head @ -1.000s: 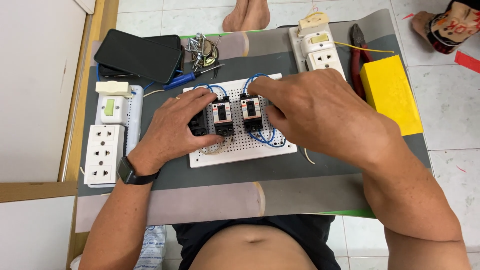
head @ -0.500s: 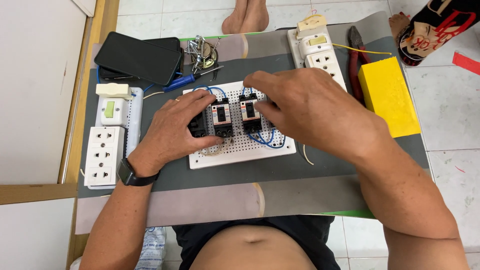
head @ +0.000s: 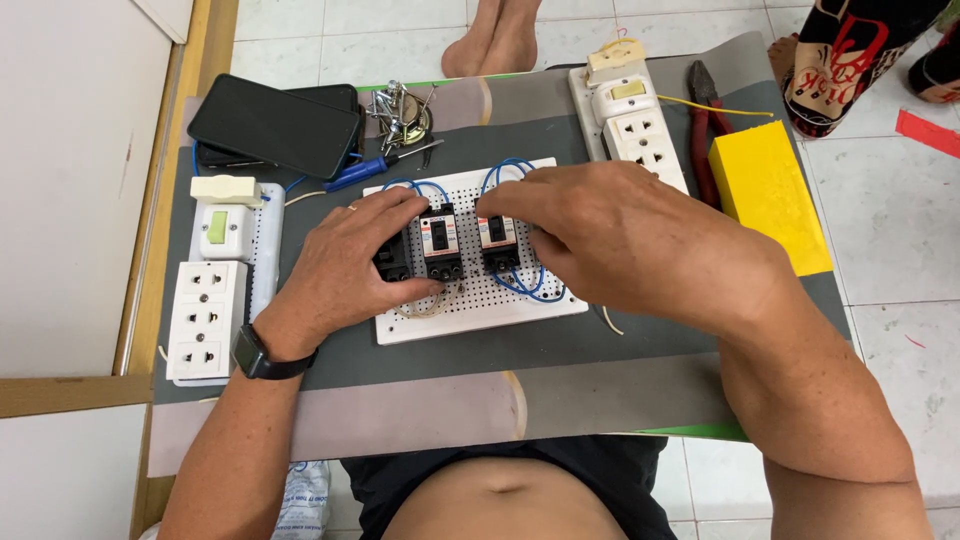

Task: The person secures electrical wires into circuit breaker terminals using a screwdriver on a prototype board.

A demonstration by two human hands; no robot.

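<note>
- the left hand [head: 345, 262] lies palm down over the left part of a white perforated board [head: 480, 305], fingers curled around a black breaker [head: 392, 258]; thumb tip rests on the board just below the middle breaker [head: 441, 243].
- the right hand [head: 625, 235] reaches in from the right, fingertips [head: 490, 205] pinched at the top of the right breaker [head: 499, 243]; whether they actually clamp anything there is hidden by the hand itself.
- blue wires [head: 510, 170] loop just above both hands' fingers and curl under the right palm.
- left of the left wrist, a white socket strip with a switch [head: 212, 285].
- beyond the left fingers, a blue screwdriver [head: 375, 168] and a dark phone [head: 275, 125].
- beyond the right hand, a second socket strip [head: 635, 120], red-handled pliers [head: 705, 130] and a yellow block [head: 768, 192].
- all rest on a grey mat [head: 420, 365].
</note>
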